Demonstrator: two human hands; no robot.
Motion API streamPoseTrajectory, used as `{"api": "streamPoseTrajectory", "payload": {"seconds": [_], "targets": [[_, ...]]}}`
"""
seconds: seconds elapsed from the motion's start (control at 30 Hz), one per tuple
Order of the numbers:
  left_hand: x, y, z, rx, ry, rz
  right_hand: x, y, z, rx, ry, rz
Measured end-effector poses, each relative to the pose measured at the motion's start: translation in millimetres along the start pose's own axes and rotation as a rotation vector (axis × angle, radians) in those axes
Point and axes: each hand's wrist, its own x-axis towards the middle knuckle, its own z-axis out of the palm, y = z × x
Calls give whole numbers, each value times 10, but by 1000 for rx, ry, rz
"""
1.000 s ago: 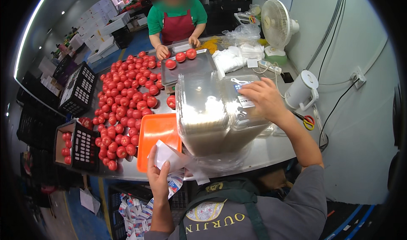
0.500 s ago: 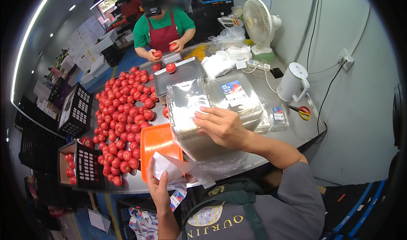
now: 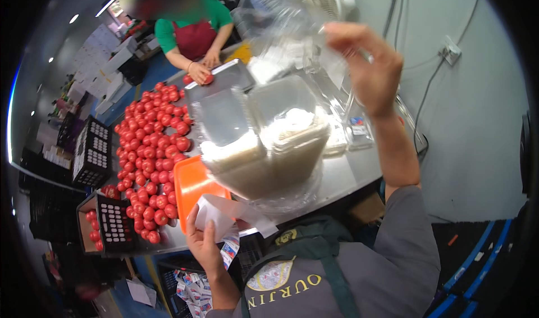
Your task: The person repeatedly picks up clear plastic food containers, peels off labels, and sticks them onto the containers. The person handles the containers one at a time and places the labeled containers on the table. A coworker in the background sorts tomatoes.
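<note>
My raised right hand [image 3: 368, 65] pinches a clear plastic container [image 3: 278, 23] by its edge; both are smeared by motion. Below it stand two tall stacks of clear plastic containers [image 3: 289, 113], side by side. My left hand [image 3: 203, 242] is closed on a white strip of label backing paper [image 3: 218, 212] over the near edge of the orange tray [image 3: 188, 186]. From that hand a run of printed labels [image 3: 229, 251] hangs down. Many red tomatoes [image 3: 147, 149] lie spread over the left of the metal table.
Across the table a co-worker's hand [image 3: 199, 72] rests on tomatoes beside a grey tray [image 3: 236, 76]. A black crate [image 3: 115, 219] with tomatoes stands at the near left. More labels [image 3: 193, 290] lie heaped below. A fan [image 3: 320, 0] stands at the back.
My right hand has lifted the labelled top container off the right stack, up and away. My left hand keeps its hold on the strip. The co-worker's hands have lowered, and the view has shifted.
</note>
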Motion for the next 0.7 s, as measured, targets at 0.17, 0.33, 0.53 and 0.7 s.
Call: {"api": "streamPoseTrajectory", "payload": {"seconds": [0.17, 0.33, 0.53, 0.7], "targets": [[-34, -80, 45, 10, 66, -20, -561, 1167, -793, -476, -90, 218], [-18, -14, 239, 259, -46, 127, -1932, 1942, -861, -574, -257, 93], [-40, -38, 171, 294, -31, 32, -3156, 2161, -659, -493, -470, 85], [-41, 55, 279, 302, 32, 65, -3589, 2313, -730, -444, -617, 206]]}}
